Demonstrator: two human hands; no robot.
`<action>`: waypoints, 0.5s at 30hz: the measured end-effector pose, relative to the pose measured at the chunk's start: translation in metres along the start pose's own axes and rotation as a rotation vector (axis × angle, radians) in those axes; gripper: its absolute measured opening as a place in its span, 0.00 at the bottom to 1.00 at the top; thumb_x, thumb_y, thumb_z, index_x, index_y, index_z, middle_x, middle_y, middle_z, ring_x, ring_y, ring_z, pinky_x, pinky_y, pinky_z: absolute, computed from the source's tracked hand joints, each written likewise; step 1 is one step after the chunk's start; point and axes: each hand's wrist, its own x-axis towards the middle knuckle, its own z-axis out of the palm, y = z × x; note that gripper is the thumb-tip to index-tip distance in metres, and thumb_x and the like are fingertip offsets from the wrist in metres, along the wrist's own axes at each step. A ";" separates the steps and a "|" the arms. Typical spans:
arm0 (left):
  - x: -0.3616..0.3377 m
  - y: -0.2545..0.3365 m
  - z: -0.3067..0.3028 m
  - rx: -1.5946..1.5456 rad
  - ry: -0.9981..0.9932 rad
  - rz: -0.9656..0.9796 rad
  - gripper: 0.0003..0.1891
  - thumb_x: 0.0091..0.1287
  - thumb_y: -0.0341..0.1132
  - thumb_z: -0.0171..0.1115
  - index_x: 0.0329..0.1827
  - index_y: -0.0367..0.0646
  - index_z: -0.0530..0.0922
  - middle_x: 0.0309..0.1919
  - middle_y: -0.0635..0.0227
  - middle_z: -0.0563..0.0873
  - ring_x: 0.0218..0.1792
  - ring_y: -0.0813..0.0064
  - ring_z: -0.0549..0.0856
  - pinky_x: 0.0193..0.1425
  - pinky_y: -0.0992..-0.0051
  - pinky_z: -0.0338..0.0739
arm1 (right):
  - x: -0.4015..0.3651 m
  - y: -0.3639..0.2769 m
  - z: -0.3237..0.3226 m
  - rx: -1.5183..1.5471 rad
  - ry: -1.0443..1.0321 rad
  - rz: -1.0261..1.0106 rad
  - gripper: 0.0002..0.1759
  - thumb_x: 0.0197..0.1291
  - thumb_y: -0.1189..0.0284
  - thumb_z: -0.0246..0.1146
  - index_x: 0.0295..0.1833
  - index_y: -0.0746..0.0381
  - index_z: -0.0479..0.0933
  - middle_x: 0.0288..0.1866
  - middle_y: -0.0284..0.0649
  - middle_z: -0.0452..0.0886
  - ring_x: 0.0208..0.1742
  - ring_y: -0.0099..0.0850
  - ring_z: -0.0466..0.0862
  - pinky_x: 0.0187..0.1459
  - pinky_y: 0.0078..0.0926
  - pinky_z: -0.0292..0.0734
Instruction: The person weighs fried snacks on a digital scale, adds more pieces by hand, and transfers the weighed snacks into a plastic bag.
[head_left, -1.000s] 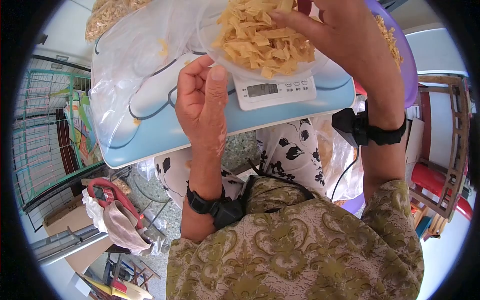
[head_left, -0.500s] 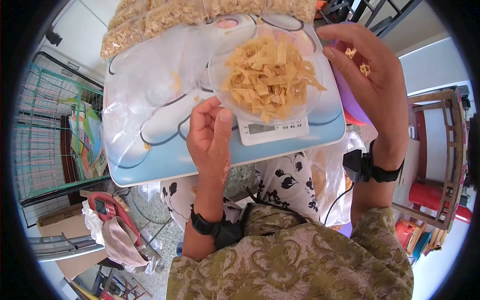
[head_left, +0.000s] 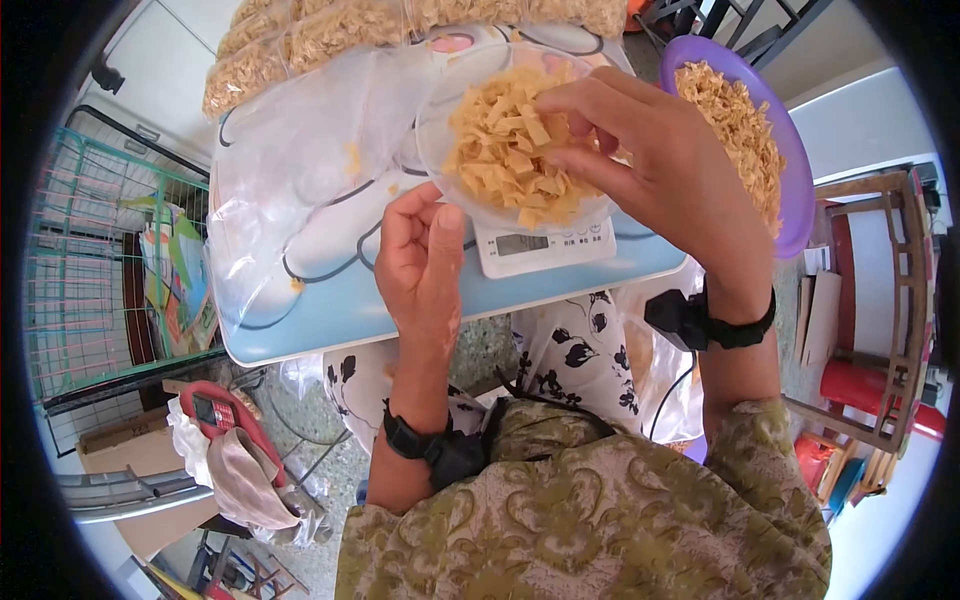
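A clear round bowl [head_left: 437, 150] heaped with pale yellow dried strips [head_left: 500, 145] sits on a white digital scale [head_left: 550, 262]. My left hand [head_left: 422, 260] is beside the bowl's near left edge, fingers curled and thumb raised; whether it touches the rim I cannot tell. Over the right part of the heap is my right hand [head_left: 640, 150], its thumb and forefinger apart around the strips, with nothing clearly held between them. Behind it, at the right, a purple basin [head_left: 795, 200] holds more strips.
Filled clear bags [head_left: 350, 38] of strips line the table's far edge. An empty plastic bag [head_left: 300, 140] lies on the left of the blue-edged table [head_left: 350, 325]. A wire cage [head_left: 90, 270] stands at the left, a wooden frame [head_left: 905, 310] at the right.
My right hand has moved left and inward from beside the basin to over the bowl. More of the basin now shows. My left hand has barely moved.
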 end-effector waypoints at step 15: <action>0.000 0.003 0.001 0.021 -0.005 -0.004 0.17 0.76 0.41 0.57 0.56 0.35 0.74 0.25 0.76 0.73 0.25 0.87 0.69 0.28 0.85 0.62 | -0.004 -0.024 -0.005 -0.031 -0.095 -0.065 0.33 0.43 0.74 0.76 0.60 0.56 0.78 0.60 0.40 0.75 0.53 0.39 0.80 0.47 0.34 0.77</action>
